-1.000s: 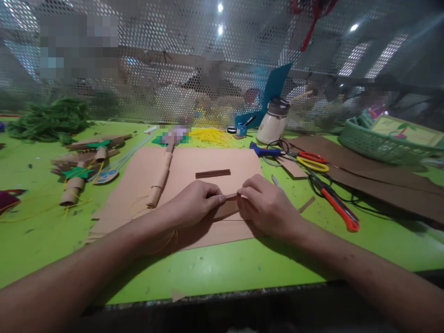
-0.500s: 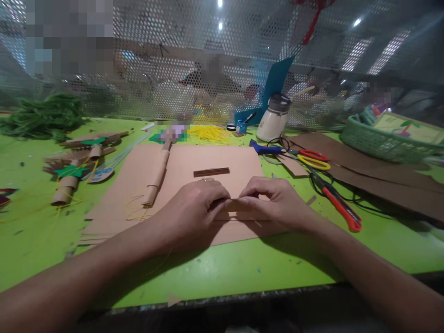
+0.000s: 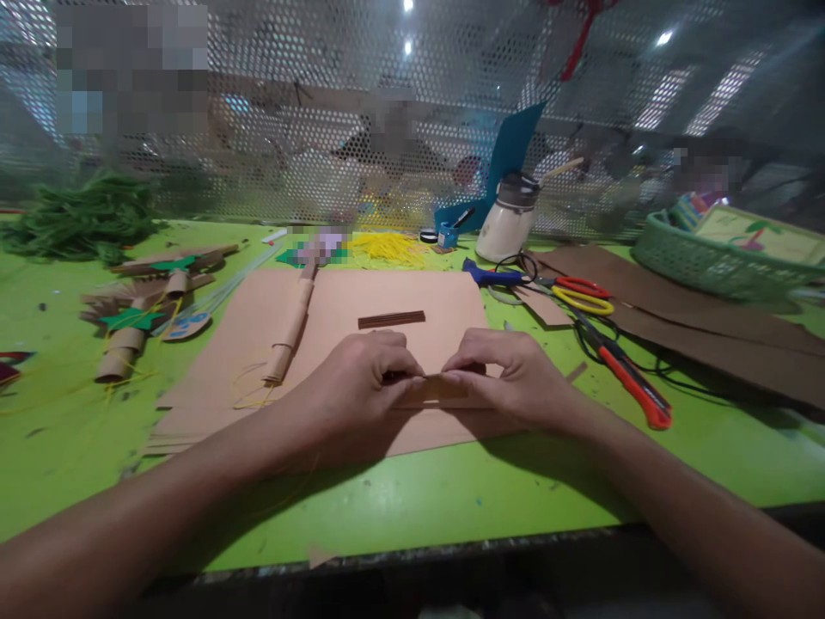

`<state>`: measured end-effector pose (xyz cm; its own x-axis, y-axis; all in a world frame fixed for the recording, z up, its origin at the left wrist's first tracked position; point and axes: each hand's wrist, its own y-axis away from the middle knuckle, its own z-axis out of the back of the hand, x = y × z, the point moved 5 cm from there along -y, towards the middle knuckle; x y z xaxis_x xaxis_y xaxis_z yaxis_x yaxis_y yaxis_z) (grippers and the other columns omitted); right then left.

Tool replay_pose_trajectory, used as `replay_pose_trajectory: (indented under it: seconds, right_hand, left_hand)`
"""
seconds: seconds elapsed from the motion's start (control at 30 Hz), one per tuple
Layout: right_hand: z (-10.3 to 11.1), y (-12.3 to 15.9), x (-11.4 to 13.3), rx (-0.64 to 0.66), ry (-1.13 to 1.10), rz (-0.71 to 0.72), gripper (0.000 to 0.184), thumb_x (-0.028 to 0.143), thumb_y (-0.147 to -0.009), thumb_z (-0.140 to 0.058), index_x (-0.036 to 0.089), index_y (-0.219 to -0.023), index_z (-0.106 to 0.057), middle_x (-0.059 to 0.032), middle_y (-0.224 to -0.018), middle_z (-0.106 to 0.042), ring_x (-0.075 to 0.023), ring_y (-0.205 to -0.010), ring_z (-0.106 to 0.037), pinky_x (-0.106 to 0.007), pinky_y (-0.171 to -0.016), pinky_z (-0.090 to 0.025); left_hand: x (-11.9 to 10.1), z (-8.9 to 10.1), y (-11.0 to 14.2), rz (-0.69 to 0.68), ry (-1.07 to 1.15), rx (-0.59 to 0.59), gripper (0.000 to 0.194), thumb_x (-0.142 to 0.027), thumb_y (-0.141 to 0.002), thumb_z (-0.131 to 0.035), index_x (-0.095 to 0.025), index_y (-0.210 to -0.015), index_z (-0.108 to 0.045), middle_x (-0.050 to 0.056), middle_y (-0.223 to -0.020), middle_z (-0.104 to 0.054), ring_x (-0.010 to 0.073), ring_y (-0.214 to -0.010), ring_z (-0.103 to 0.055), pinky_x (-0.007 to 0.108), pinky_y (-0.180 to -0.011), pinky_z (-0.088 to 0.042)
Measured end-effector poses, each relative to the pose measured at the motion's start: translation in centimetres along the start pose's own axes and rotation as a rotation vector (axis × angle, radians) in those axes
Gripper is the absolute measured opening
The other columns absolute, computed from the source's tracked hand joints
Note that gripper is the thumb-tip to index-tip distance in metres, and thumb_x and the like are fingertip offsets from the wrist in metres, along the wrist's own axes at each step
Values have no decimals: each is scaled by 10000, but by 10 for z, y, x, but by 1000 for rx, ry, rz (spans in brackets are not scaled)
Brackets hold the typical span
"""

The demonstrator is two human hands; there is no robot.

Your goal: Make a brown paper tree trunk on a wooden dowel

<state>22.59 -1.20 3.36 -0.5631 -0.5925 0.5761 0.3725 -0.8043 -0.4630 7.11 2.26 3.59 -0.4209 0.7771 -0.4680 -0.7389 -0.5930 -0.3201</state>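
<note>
Between my two hands is a small brown paper strip [image 3: 439,386], just above the near part of a stack of tan paper sheets [image 3: 348,292]. My left hand [image 3: 364,374] pinches its left end with thumb and fingers. At the right end, my right hand [image 3: 509,371] pinches it the same way. Most of the strip is hidden by the fingers. Just beyond my hands, a pleated dark brown paper strip [image 3: 392,320] lies flat on the sheets. Left of it rests a rolled paper figure [image 3: 293,331] with yellow thread at its near end.
On the right lie a box cutter [image 3: 635,383], scissors [image 3: 583,297], a blue glue gun [image 3: 493,275] and brown paper [image 3: 702,318]. Behind them stand a white jar [image 3: 509,225] and a green basket [image 3: 715,258]. Paper figures [image 3: 129,335] and green raffia [image 3: 77,219] lie left.
My left fingers have shifted slightly left along the strip, and a little more of it shows between my hands. The right hand stays nearly in place.
</note>
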Motion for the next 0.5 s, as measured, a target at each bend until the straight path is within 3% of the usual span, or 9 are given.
replay_pose_trajectory:
  seconds: [0.2, 0.37, 0.5]
  right_hand:
    - [-4, 1, 4, 43, 151, 171, 177, 157, -877, -580, 122, -823, -745, -45, -651, -621, -127, -613, -568, -226, -557, -404]
    - [-4, 0, 2, 100, 129, 123, 164, 177, -875, -597, 140, -791, -734, -35, -654, -636, -117, -603, -560, -222, -561, -395]
    - [-1, 1, 0, 125, 88, 79, 165, 149, -856, -593, 123, -769, -731, -40, -659, -651, -113, -597, -560, -220, -564, -396]
  left_hand:
    - [4, -6, 4, 64, -4, 64, 233, -268, -887, -581, -172, -742, -736, 6, -647, -616, 108, -613, -540, 229, -571, -366]
    - [2, -5, 4, 79, -3, 107, 270, -278, -893, -550, -171, -714, -720, -1, -617, -593, 116, -619, -515, 239, -571, -352]
    - [6, 0, 2, 182, 66, 171, 217, -204, -825, -569, -159, -668, -712, -15, -594, -568, 105, -589, -508, 222, -539, -345]
